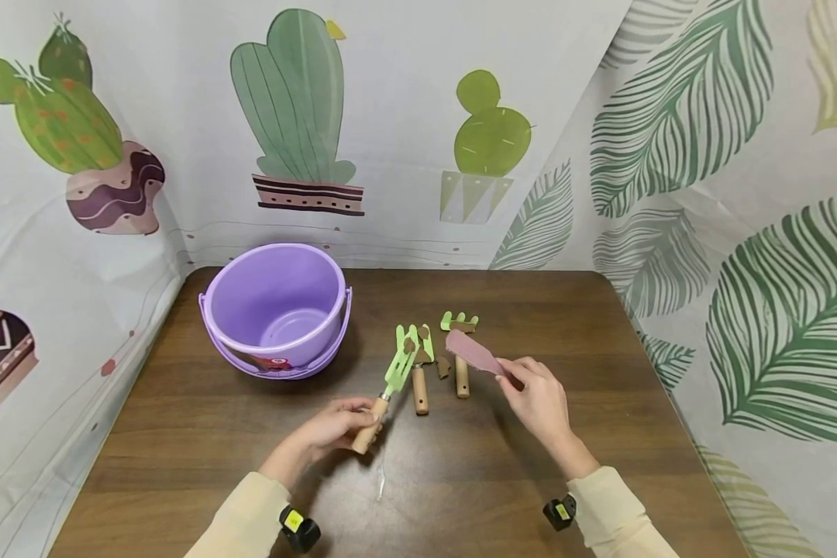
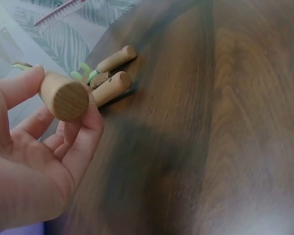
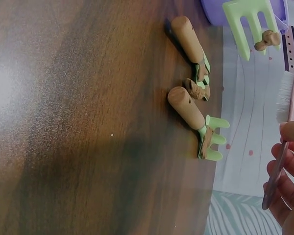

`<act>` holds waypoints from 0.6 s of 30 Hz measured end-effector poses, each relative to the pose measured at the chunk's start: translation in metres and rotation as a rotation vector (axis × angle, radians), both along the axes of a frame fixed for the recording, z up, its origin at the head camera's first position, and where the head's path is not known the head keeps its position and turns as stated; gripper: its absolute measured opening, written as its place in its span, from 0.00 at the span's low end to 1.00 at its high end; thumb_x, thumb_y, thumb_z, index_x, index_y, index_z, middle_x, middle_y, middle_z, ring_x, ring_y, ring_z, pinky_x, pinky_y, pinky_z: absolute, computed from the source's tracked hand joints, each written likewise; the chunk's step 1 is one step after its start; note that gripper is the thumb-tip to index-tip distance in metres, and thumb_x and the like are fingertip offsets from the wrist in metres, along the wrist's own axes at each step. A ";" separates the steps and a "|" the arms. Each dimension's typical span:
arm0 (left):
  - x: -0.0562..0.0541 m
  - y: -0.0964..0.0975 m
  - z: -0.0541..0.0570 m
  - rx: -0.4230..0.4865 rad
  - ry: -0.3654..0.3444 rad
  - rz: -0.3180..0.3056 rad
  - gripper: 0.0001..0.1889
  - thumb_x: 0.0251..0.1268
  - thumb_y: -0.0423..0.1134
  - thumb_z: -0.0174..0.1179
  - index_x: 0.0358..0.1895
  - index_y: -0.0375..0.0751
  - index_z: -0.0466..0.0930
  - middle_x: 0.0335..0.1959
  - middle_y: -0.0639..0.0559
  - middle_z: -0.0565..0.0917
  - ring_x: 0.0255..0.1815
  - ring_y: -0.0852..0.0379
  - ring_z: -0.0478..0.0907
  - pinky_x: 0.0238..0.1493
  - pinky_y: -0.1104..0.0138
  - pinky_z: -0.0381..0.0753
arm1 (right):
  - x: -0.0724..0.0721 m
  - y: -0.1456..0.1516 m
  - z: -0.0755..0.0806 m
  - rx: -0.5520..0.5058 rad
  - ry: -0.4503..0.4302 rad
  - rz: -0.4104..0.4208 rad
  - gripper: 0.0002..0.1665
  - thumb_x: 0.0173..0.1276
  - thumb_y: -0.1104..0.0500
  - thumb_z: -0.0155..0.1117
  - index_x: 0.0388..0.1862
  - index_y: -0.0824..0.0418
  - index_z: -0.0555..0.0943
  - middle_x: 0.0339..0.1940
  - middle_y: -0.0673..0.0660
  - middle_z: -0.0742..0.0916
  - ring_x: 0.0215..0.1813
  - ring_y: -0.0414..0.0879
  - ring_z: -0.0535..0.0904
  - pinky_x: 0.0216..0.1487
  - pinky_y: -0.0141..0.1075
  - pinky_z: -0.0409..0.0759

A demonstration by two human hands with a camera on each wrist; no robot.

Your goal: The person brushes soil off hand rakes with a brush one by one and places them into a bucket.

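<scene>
My left hand [image 1: 329, 428] grips the wooden handle of a small green garden fork [image 1: 394, 377], whose tines point away and up over the table. A brown, soil-like clump [image 3: 267, 40] clings to the tines. In the left wrist view the round handle end [image 2: 71, 101] faces the camera, between thumb and fingers. My right hand [image 1: 540, 399] pinches a pink brush [image 1: 476, 355], its white bristles [image 3: 285, 95] showing in the right wrist view. The brush head is right of the fork, apart from it. Below the brush lies a small green hand rake [image 1: 463, 381] with brown matter on its head.
Another green tool with a wooden handle [image 1: 420, 391] lies between fork and rake, brown matter on its head. A loose brown piece [image 1: 443, 367] rests beside it. A purple bucket [image 1: 279, 349] stands at the back left. Printed cloth [image 1: 404, 155] hangs behind the table [image 1: 565, 325].
</scene>
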State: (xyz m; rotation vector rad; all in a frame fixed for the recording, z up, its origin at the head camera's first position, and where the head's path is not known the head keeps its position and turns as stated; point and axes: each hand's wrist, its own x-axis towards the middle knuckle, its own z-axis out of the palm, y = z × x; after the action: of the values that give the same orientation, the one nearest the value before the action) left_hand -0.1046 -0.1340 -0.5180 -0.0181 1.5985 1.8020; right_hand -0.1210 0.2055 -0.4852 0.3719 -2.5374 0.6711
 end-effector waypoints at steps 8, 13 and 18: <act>0.002 0.001 -0.004 0.151 -0.107 -0.018 0.25 0.61 0.38 0.54 0.60 0.31 0.65 0.41 0.45 0.80 0.37 0.54 0.78 0.47 0.56 0.77 | -0.002 -0.002 -0.002 -0.019 0.012 0.012 0.15 0.50 0.61 0.72 0.40 0.57 0.85 0.29 0.52 0.84 0.27 0.42 0.73 0.23 0.35 0.73; 0.003 0.003 -0.008 0.212 -0.135 -0.023 0.27 0.61 0.39 0.54 0.63 0.31 0.62 0.46 0.47 0.80 0.40 0.54 0.78 0.47 0.59 0.77 | -0.003 -0.006 -0.002 -0.034 0.010 0.018 0.16 0.50 0.61 0.72 0.40 0.57 0.85 0.30 0.52 0.84 0.27 0.42 0.73 0.24 0.35 0.73; 0.004 0.006 -0.011 0.239 -0.139 -0.038 0.31 0.63 0.39 0.52 0.66 0.29 0.55 0.48 0.46 0.78 0.42 0.55 0.78 0.45 0.61 0.77 | -0.006 -0.011 -0.002 -0.043 0.031 0.036 0.15 0.49 0.61 0.72 0.40 0.55 0.86 0.29 0.51 0.84 0.27 0.41 0.73 0.23 0.34 0.72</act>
State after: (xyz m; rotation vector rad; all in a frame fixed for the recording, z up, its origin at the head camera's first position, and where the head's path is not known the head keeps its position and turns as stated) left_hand -0.1002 -0.1277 -0.5286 -0.0027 1.2728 1.9077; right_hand -0.1271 0.1942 -0.4873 0.4109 -2.4883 0.7273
